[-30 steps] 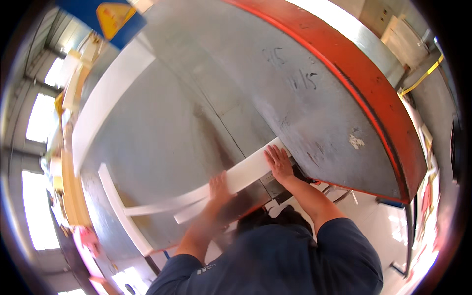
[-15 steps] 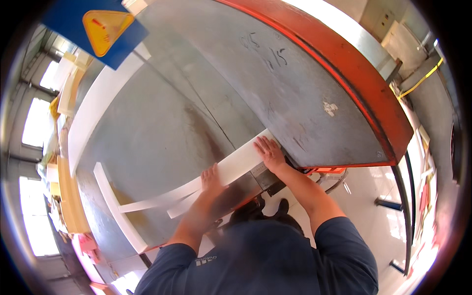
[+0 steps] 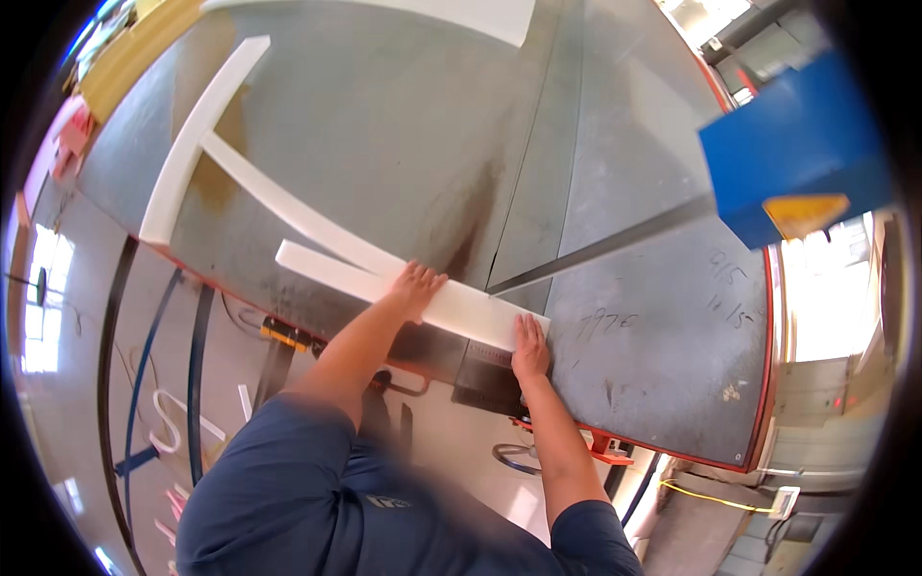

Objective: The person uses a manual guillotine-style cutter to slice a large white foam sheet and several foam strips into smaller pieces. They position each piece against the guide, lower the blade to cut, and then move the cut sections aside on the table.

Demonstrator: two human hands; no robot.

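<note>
A long white foam-like strip [image 3: 471, 314] lies across the grey metal table [image 3: 384, 144] near its front edge. Toward the left it parts into two limbs: a longer, curved one [image 3: 288, 206] and a shorter one [image 3: 322, 267]. My left hand [image 3: 415, 290] lies on the strip close to where the limbs part, fingers extended. On the strip's right end rests my right hand [image 3: 530, 348], fingers straight and flat. A narrow metal saw blade [image 3: 605, 240] runs from a blue housing [image 3: 797, 144] down to the strip between my hands.
Another white strip [image 3: 187, 163] touches the curved limb's far end. A large white piece [image 3: 461, 12] lies at the back. The right-hand table plate [image 3: 663, 355] has handwritten marks and a red edge. Table legs [image 3: 199, 374] and a hanging hose [image 3: 516, 461] are below.
My view has swung round, so the blue housing now appears at the right instead of the upper left. Both hands stay on the strip, and the gap between its limbs looks wider.
</note>
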